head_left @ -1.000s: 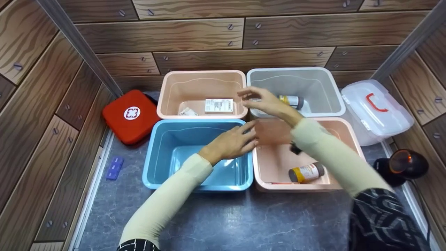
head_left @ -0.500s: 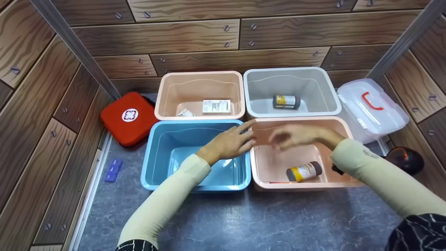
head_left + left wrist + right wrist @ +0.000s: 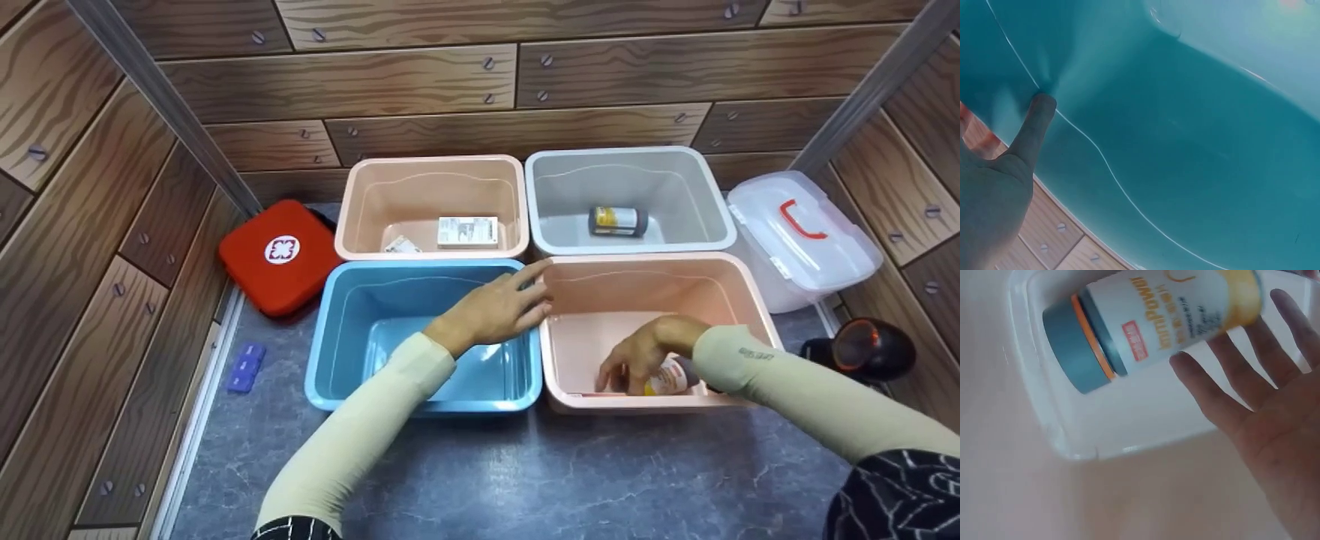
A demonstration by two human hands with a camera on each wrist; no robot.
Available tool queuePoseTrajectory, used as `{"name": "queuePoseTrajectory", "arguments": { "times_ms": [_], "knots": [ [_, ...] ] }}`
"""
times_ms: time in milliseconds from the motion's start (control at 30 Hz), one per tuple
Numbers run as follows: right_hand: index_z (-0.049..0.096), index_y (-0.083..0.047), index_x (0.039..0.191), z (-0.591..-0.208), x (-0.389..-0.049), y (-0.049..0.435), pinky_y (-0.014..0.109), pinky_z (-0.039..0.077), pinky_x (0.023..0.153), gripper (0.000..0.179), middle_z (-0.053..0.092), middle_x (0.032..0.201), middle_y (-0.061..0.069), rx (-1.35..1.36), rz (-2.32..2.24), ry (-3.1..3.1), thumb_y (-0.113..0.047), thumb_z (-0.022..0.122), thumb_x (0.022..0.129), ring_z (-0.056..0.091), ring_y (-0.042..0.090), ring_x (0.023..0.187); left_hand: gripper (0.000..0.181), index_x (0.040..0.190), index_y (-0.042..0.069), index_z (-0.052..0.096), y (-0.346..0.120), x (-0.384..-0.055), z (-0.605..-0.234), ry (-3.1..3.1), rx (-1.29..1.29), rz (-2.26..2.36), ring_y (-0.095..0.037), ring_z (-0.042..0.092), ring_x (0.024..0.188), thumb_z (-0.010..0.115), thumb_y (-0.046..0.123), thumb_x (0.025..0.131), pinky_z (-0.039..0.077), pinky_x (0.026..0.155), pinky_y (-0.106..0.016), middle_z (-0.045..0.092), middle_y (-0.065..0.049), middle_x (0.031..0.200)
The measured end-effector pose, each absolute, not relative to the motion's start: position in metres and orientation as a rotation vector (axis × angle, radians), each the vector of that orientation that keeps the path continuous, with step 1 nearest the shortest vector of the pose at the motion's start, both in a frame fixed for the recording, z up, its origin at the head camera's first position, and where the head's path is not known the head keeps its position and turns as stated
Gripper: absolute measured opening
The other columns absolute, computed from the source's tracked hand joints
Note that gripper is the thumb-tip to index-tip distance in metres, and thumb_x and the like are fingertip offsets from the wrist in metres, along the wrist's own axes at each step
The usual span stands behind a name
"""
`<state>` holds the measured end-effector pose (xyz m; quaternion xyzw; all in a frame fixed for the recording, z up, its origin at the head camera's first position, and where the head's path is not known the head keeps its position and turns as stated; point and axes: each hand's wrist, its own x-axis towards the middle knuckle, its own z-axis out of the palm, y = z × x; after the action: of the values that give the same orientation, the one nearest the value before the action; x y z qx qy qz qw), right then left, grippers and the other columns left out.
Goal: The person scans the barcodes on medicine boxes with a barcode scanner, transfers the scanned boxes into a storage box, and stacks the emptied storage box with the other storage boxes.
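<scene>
My right hand (image 3: 649,345) reaches down into the front pink bin (image 3: 660,403), its fingers beside a medicine bottle lying on its side. In the right wrist view the bottle (image 3: 1174,320) has a dark cap, a white label and a yellow end. Extended, spread fingers (image 3: 1235,371) sit right by its side. A thin reddish strip (image 3: 589,394) lies along the bin's near side, partly hidden by the hand. My left hand (image 3: 487,311) rests over the right rim of the blue bin (image 3: 420,406), fingers loosely bent. One digit (image 3: 1039,121) touches the blue inner wall.
Behind stand another pink bin (image 3: 431,163) with a white box (image 3: 467,232) and a small packet (image 3: 403,244), and a grey bin (image 3: 630,154) holding a bottle (image 3: 618,221). Around them are a red case (image 3: 277,262), purple pillbox (image 3: 246,367), clear lidded box (image 3: 814,240) and black device (image 3: 874,349).
My right hand has moved from over the grey bin, across the front pink bin and down beside the bottle there. My left hand has stayed on the blue bin's rim.
</scene>
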<state>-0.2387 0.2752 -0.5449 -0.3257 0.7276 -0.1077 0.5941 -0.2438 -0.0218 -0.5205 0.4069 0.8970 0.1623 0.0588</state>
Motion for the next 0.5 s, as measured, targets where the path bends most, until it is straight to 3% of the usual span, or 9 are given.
{"name": "queuePoseTrajectory", "arguments": {
  "times_ms": [233,400,500],
  "knots": [
    [0.057,-0.001,0.153,-0.550,-0.240,0.281,0.034,0.053,0.110,0.059,0.072,0.136,0.025,-0.693,-0.335,1.670,-0.008,0.074,0.097,0.066,0.022,0.124,0.044,0.143,0.024,0.063,-0.021,-0.243,-0.519,2.709,1.236,0.497,-0.035,0.065,0.129,0.036,0.047,0.118,0.059,0.103,-0.051,0.022,-0.001,0.183],
    [0.065,-0.003,0.145,-0.551,-0.245,0.289,0.024,0.055,0.087,0.048,0.078,0.120,0.018,-0.692,-0.446,1.790,-0.012,0.072,0.098,0.068,0.013,0.100,0.044,0.143,0.024,0.063,-0.022,-0.244,-0.520,2.710,1.221,0.507,-0.035,0.064,0.129,0.036,0.048,0.118,0.060,0.102,-0.051,0.022,0.001,0.183],
    [0.066,-0.005,0.142,-0.555,-0.246,0.292,0.025,0.053,0.081,0.042,0.077,0.110,0.014,-0.716,-0.464,1.858,-0.011,0.068,0.101,0.064,0.012,0.090,0.044,0.143,0.025,0.063,-0.022,-0.243,-0.520,2.707,1.205,0.510,-0.034,0.063,0.131,0.036,0.048,0.118,0.060,0.102,-0.050,0.021,0.002,0.183]
  ]
}}
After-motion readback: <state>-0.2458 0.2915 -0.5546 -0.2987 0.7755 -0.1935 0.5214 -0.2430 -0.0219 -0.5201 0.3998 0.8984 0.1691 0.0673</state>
